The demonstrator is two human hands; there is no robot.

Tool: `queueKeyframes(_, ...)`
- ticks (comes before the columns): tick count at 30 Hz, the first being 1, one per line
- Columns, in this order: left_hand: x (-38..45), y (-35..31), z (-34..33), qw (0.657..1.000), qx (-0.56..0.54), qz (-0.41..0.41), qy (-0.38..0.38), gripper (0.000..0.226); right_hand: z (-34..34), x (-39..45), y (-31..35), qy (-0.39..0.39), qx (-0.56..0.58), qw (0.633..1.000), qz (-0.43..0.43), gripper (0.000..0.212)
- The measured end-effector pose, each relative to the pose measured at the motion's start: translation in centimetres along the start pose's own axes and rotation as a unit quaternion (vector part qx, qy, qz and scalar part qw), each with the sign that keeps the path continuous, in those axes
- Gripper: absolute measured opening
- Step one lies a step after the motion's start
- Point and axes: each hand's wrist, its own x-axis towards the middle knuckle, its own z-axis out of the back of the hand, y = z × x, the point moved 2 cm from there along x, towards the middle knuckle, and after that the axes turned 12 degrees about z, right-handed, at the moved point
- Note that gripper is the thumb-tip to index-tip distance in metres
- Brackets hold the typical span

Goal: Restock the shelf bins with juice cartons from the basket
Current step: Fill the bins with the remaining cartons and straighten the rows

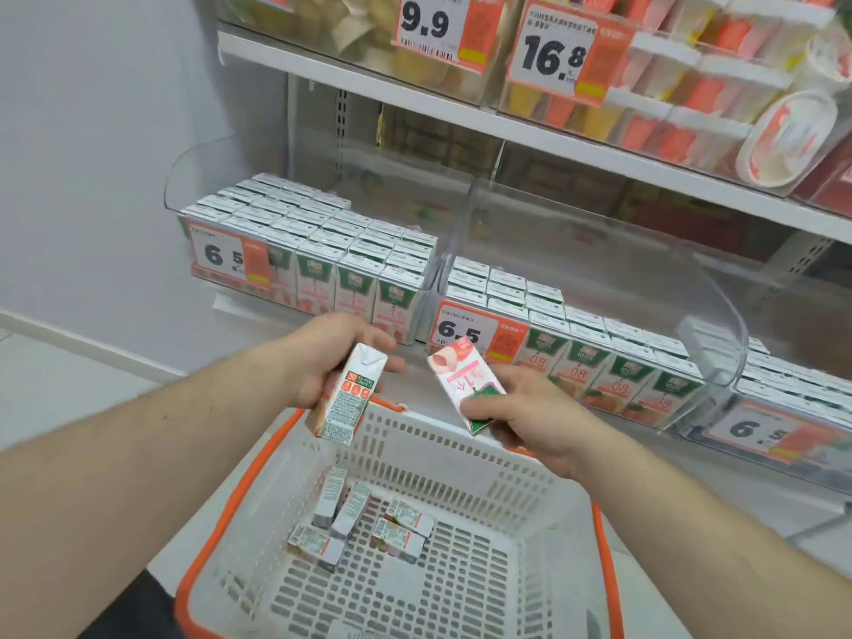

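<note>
Item 1. Left hand [322, 357]: fingers [382, 348] curled round an upright carton [346, 395], printed side panel facing the camera, held above the basket's 11 o'clock corner.

Item 2. Right hand [530, 408]: fingers wrapped under a pink-fronted carton [465, 382], thumb across its lower end; the carton is tilted, top leaning toward 11 o'clock, just in front of the middle bin's price tag [470, 332].

Item 3. Basket [461, 458]: white slotted walls, orange handle [258, 463] lying along the rim. Five or so loose cartons [359, 523] lie flat at the floor's 10 o'clock quarter.

Item 4. Left bin [318, 255], at 11 o'clock from the hands: packed in rows to its front face. Middle bin [576, 334], at 1 o'clock: front rows full; whether there is a gap further back is hard to tell. A third bin [783, 408] sits at 3 o'clock, partly out of frame.

Risks, as judged:
- The clear bin walls rise high at the sides and are hard to read; a carton carried in low could clip the divider between left and middle bins and be knocked from the grip.
- The two held cartons sit near each other; crossing arms could bump them.
- The pink design matches the left bin's fronts, not the orange ones; misplacing is possible.

Clearance: open air above both bins beneath the upper shelf [553, 145]; entry from above looks safest.
</note>
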Motion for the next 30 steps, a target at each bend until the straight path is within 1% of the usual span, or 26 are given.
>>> queueKeyframes(1, 0.0, -0.2, 0.1, 0.998, 0.059, -0.026, -0.023, 0.021, 0.3, 0.3, 0.6, -0.016, -0.125, 0.992, 0.026, 0.037)
queueKeyframes(2, -0.1, -0.4, 0.2, 0.987, 0.138, -0.058, -0.053, 0.019, 0.6, 0.4, 1.3, -0.035, -0.252, 0.965, 0.058, 0.048)
queueKeyframes(3, -0.2, -0.5, 0.3, 0.968, 0.217, -0.091, -0.081, 0.017, 0.7, 0.5, 1.8, -0.052, -0.338, 0.936, 0.084, 0.058)
queueKeyframes(4, -0.2, -0.5, 0.2, 0.946, 0.285, -0.118, -0.1, 0.016, 0.7, 0.6, 2.2, -0.063, -0.368, 0.922, 0.1, 0.066)
queueKeyframes(6, -0.4, -0.4, -0.1, 0.909, 0.372, -0.155, -0.105, 0.016, 0.4, 0.6, 2.8, -0.065, -0.351, 0.925, 0.133, 0.078)
queueKeyframes(7, -0.5, -0.3, -0.3, 0.899, 0.393, -0.169, -0.098, 0.021, 0.2, 0.5, 3.1, -0.06, -0.339, 0.926, 0.156, 0.083)
queueKeyframes(10, -1.2, -0.1, -1.0, 0.872, 0.436, -0.208, -0.08, 0.053, -0.5, 0.3, 3.9, -0.048, -0.3, 0.927, 0.218, 0.09)
queueKeyframes(11, -1.3, -0.1, -1.2, 0.864, 0.444, -0.225, -0.077, 0.061, -0.7, 0.3, 4.2, -0.052, -0.278, 0.93, 0.234, 0.088)
queueKeyframes(12, -1.3, -0.1, -1.3, 0.86, 0.443, -0.244, -0.075, 0.062, -0.9, 0.3, 4.4, -0.055, -0.249, 0.933, 0.253, 0.085)
queueKeyframes(15, -1.6, -0.2, -1.3, 0.865, 0.392, -0.304, -0.075, 0.045, -1.6, 0.6, 5.2, -0.08, -0.173, 0.932, 0.31, 0.08)
queueKeyframes(18, -2.1, -1.0, -0.7, 0.871, 0.342, -0.341, -0.092, 0.043, -1.6, 1.0, 5.9, -0.108, -0.107, 0.932, 0.33, 0.075)
queueKeyframes(20, -2.5, -1.7, 0.2, 0.868, 0.338, -0.346, -0.114, 0.039, -1.5, 1.5, 6.5, -0.125, -0.1, 0.934, 0.32, 0.066)
queueKeyframes(22, -2.8, -2.3, 1.1, 0.863, 0.339, -0.349, -0.139, 0.03, -1.8, 1.9, 7.2, -0.144, -0.13, 0.929, 0.315, 0.056)
queueKeyframes(23, -3.1, -2.5, 1.5, 0.857, 0.343, -0.353, -0.154, 0.023, -2.2, 2.1, 7.8, -0.145, -0.14, 0.93, 0.309, 0.057)
queueKeyframes(25, -3.8, -2.9, 1.8, 0.846, 0.348, -0.361, -0.182, 0.019, -3.3, 2.7, 8.8, -0.124, -0.16, 0.938, 0.281, 0.077)
queueKeyframes(26, -4.1, -3.1, 1.9, 0.84, 0.349, -0.366, -0.196, 0.019, -3.9, 2.9, 9.5, -0.116, -0.18, 0.939, 0.269, 0.081)
queueKeyframes(27, -4.4, -3.2, 2.0, 0.834, 0.351, -0.371, -0.209, 0.016, -4.4, 3.5, 10.0, -0.116, -0.2, 0.937, 0.26, 0.073)
queueKeyframes(28, -4.6, -3.4, 2.1, 0.829, 0.349, -0.377, -0.22, 0.012, -4.9, 3.8, 10.7, -0.126, -0.203, 0.936, 0.258, 0.054)
queueKeyframes(29, -4.8, -3.6, 2.4, 0.83, 0.339, -0.38, -0.227, 0.011, -5.1, 4.3, 11.1, -0.146, -0.172, 0.943, 0.246, 0.034)
queueKeyframes(30, -4.9, -3.8, 2.8, 0.837, 0.319, -0.378, -0.232, 0.014, -5.1, 4.9, 11.4, -0.162, -0.107, 0.955, 0.222, 0.024)
